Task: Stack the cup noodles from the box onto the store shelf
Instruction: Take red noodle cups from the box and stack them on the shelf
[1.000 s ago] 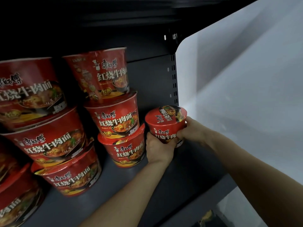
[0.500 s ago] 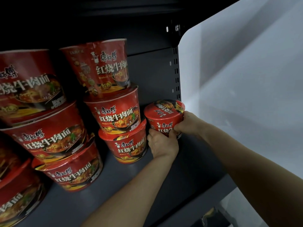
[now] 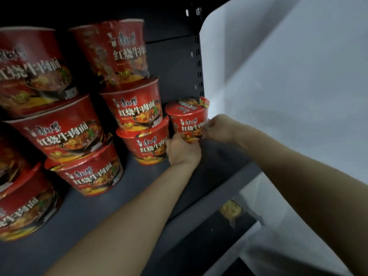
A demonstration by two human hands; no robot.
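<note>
1. Cup noodle (image 3: 187,120) in hand: it stands upright just left of the slotted upright (image 3: 199,64), at the foot of it, deep on the dark shelf (image 3: 123,212). Its base is hidden by the hands, so contact with the shelf cannot be told.
2. Left hand (image 3: 183,151) curls its fingers round the cup's lower left wall. Right hand (image 3: 218,128) grips the right wall, on the side nearest the upright.
3. Edges: a white panel (image 3: 278,76) closes the bay directly right of the upright. The shelf's front lip runs forward and down from the upright, under both forearms.
4. Open room: bare back wall rises beside the upright above the held cup, and bare shelf lies in front of the upright down to the lip.
5. Count: left of the upright, a near stack (image 3: 135,108) of three cups touches the held cup's side; farther left, a second stack (image 3: 63,132) of three. At least two more cups are cut off at the frame's edge. Nine or more in all.
6. Looks: red wall with white Chinese lettering and a bowl picture, red printed lid sealed on top; print is blurred.
</note>
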